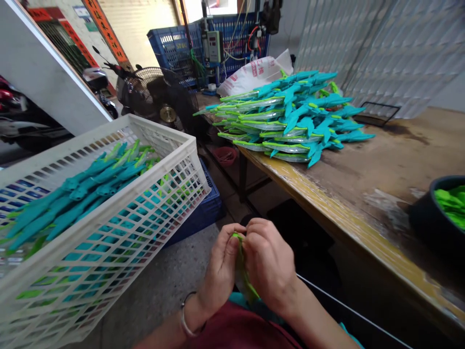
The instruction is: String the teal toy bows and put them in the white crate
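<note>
Teal and green plastic throughout, seen from the head camera looking down over the lap.

Low in the middle: left hand (220,269) and right hand (269,264) pressed close together, fingers curled inward, both clamped on one slim toy piece (244,276) of green and clear plastic with teal showing at its lower end. Piece held upright between the palms, its tip pinched at the thumbs, its lower end down toward the lap; likely gripped that way so both thumbs can press along its edge. Wrists bent in, forearms rising from the bottom of the frame, silver bracelet (186,317) on the left wrist. Dark red cloth (240,334) over the lap beneath.

To the left, just beside the left hand: white lattice crate (109,242), tilted toward the person, holding teal toy swords (83,189) laid roughly side by side, probably for easy reach.

To the right: worn wooden table (392,165) with a chipped yellow edge. Toward its far end, a tall pile of teal swords in clear and green sheaths (290,116), blades pointing left, well apart from the hands. At the near right edge, a dark bowl (425,218) of bright green plastic parts (452,203), only partly in view.

Beyond: black floor fan (160,97), blue crates (181,46), white sack (254,72), grey floor (163,286).
</note>
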A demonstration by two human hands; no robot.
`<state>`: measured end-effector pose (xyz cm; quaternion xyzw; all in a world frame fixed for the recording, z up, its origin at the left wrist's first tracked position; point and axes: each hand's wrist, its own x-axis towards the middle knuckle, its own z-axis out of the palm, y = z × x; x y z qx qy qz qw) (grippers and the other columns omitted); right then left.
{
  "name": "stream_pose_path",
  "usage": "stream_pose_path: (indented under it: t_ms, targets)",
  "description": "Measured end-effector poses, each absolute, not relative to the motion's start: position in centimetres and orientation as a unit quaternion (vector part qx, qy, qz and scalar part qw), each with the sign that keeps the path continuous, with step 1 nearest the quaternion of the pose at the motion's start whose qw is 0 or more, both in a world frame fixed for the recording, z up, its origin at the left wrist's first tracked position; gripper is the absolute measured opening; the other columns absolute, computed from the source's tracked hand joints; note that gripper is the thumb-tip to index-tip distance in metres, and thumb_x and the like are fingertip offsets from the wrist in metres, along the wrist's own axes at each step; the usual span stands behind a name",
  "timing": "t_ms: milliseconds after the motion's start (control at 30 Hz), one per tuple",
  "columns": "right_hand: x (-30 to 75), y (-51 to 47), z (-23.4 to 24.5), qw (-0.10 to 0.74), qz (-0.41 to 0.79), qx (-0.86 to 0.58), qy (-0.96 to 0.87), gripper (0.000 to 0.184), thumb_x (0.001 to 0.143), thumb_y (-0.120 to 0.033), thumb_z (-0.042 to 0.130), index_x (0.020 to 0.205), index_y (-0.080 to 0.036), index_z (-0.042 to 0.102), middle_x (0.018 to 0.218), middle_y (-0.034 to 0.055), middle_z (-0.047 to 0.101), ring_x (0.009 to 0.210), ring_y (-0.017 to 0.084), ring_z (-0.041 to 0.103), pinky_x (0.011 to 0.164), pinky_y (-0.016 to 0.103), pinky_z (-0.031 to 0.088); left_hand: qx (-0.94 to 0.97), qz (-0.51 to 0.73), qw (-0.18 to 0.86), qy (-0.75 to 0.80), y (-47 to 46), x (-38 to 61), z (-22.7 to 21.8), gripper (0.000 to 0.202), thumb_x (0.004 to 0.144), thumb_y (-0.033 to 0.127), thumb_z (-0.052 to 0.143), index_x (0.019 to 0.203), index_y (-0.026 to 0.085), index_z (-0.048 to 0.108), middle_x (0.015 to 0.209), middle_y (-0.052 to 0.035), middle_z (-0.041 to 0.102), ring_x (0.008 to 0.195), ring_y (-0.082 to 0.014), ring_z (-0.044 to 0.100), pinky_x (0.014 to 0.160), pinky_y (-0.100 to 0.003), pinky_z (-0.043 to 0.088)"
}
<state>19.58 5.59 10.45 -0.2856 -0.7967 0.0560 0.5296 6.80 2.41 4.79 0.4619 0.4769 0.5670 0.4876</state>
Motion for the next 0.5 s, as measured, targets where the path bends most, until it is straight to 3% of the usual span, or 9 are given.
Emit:
stream_pose_path:
  t_ms: [100,167,367,500]
  targets:
    - [20.7,5.1,14.3,0.598,0.13,-0.356,-0.706,0.025,0.102,-0.006,0.045,0.083,-0.022,0.049,0.084,0.0038,0.054,0.084,0.017,0.06,0.069,0.03,0.053,0.465,0.555,0.535,0.435,2.7,6.5,4.9,0.028,0.107,0.045,0.045,0.116,0.024,0.061,0.087,-0.0021,0.059,0.063,-0.011,0.058,0.061,-0.024,0.046]
    - [21.5,5.4,15.2,0.613,0.137,-0.375,-0.682,0.022,0.102,-0.008,0.047,0.086,-0.022,0.05,0.087,0.0038,0.055,0.086,0.017,0.061,0.072,0.032,0.053,0.465,0.55,0.563,0.405,2.5,6.3,4.8,0.026,0.108,0.042,0.045,0.114,0.023,0.061,0.088,-0.0022,0.06,0.059,-0.0097,0.059,0.056,-0.022,0.045]
    - [22.0,7.0,11.4,0.573,0.159,-0.385,-0.706,0.013,0.104,-0.011,0.046,0.098,-0.02,0.052,0.096,0.0039,0.06,0.09,0.013,0.063,0.077,0.026,0.052,0.471,0.586,0.577,0.319,1.5,6.5,4.9,0.012,0.105,0.032,0.054,0.101,0.022,0.059,0.093,0.0005,0.054,0.049,-0.004,0.056,0.044,-0.016,0.036]
    - [22.1,5.7,10.7,0.523,0.124,-0.348,-0.768,0.011,0.103,-0.01,0.048,0.098,-0.02,0.051,0.106,0.0054,0.066,0.097,0.013,0.066,0.081,0.023,0.053,0.452,0.587,0.566,0.363,1.8,6.3,5.3,0.016,0.104,0.029,0.055,0.092,0.018,0.059,0.095,0.0002,0.054,0.05,-0.004,0.058,0.044,-0.016,0.036]
